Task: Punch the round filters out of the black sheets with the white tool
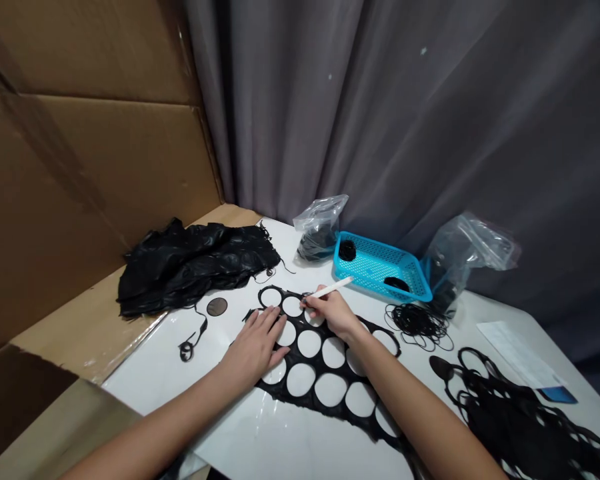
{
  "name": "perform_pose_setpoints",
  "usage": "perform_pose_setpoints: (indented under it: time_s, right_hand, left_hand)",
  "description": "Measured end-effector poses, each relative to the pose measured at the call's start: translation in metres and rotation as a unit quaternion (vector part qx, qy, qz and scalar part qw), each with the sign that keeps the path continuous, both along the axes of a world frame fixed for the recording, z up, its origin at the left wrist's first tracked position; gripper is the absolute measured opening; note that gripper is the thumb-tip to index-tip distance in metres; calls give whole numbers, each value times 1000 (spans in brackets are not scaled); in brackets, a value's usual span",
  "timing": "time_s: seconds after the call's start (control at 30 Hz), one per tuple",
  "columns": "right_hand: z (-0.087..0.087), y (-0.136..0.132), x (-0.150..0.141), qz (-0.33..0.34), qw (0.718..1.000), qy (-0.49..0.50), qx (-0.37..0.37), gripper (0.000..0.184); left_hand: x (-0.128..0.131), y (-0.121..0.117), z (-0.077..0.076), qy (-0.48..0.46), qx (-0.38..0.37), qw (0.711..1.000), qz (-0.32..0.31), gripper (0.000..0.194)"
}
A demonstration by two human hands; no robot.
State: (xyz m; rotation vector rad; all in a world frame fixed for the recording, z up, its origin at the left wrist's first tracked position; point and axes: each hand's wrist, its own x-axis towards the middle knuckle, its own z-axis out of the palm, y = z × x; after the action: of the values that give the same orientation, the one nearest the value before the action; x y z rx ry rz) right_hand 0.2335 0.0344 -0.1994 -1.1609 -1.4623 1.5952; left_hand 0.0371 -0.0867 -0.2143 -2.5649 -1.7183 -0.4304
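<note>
A thin black sheet (321, 353) with rows of round holes lies on the white table. My left hand (255, 343) rests flat on its left side, fingers spread and pressing near the holes. With my right hand (333, 312) I pinch a slim white pen-shaped tool (336, 287). Its lower end points at the sheet's far edge beside a hole, and its shaft slants up to the right. The exact kind of tip is too small to make out. Left of the sheet lie a small dark disc (217, 307) and a curled black scrap (186, 350).
A heap of black sheets (195, 260) sits at the back left by cardboard (90, 153). Behind the sheet stand a blue basket (380, 263) and two clear plastic bags (323, 220). Thin black rings (420, 325) and cut black remnants (525, 413) lie to the right.
</note>
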Motion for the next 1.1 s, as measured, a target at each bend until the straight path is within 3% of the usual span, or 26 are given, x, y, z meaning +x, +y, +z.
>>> perform_pose_setpoints:
  time_s: [0.17, 0.53, 0.6, 0.7, 0.8, 0.97, 1.03, 1.1]
  right_hand:
    - [-2, -20, -12, 66, 972, -139, 180, 22]
    - [-7, -25, -12, 98, 941, -183, 268, 19]
    - [-8, -32, -13, 105, 914, -210, 332, 19]
    - [-10, -39, -13, 133, 838, -282, 447, 16]
    - [-10, -24, -6, 111, 786, -355, 493, 18]
    - [-3, 32, 24, -113, 798, -425, 411, 16]
    - [1, 44, 33, -146, 818, -407, 380, 14]
    - [4, 47, 34, -151, 860, -347, 342, 12]
  left_hand:
    - [3, -2, -1, 13, -6, 1000, 12, 51]
    - [5, -3, -1, -6, -20, 1000, 18, 56]
    - [5, -2, -1, -5, -19, 1000, 17, 57]
    - [5, -2, -1, 0, -27, 1000, 13, 58]
    - [4, -2, 1, 10, -39, 999, 18, 56]
    - [6, -3, 6, 9, -37, 999, 30, 53]
    - [7, -4, 7, 6, -37, 999, 32, 53]
    - [6, -4, 5, 1, -31, 999, 32, 52]
